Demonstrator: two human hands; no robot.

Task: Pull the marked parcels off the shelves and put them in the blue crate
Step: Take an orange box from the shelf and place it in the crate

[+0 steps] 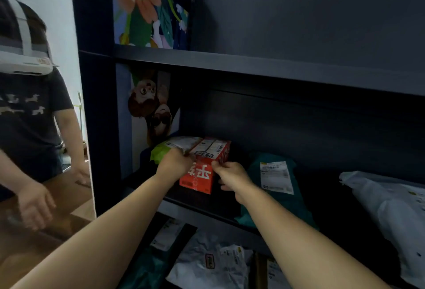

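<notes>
Head view: dark shelf unit [264, 65], middle shelf in focus; blue crate not in frame.
Red box [205, 167]: sits on middle shelf near left end, front face about level with shelf lip, printed end toward camera.
Left hand [176, 162]: fingers curled over box's upper left edge, clamped on it, knuckles pressed against green mailer [161, 151].
Right hand [232, 175]: thumb and fingers pinched on box's right front corner; grip looks shallow, mostly fingertips.
Long axis: runs front to back into shelf, angled slightly right at far end; short printed face points out toward wearer, label side up.
Marking: cannot tell from here whether box carries the mark; white labels on top too small to read.
Risk 1: green mailer leans on box's left side, likely dragged forward and off shelf lip when box slides out.
Risk 2: fingertip hold on right corner could slip, letting box yaw and snag on shelf lip.
Risk 3: teal mailer [273, 187] just right of box, overhanging front edge; right forearm sweeps close above, could knock it down onto lower shelf parcels [207, 263].
Risk 4: second person [30, 114] stands close at left, hands low; swing of box toward that side could collide.
White bag [391, 208]: far right, well apart, no concern.
</notes>
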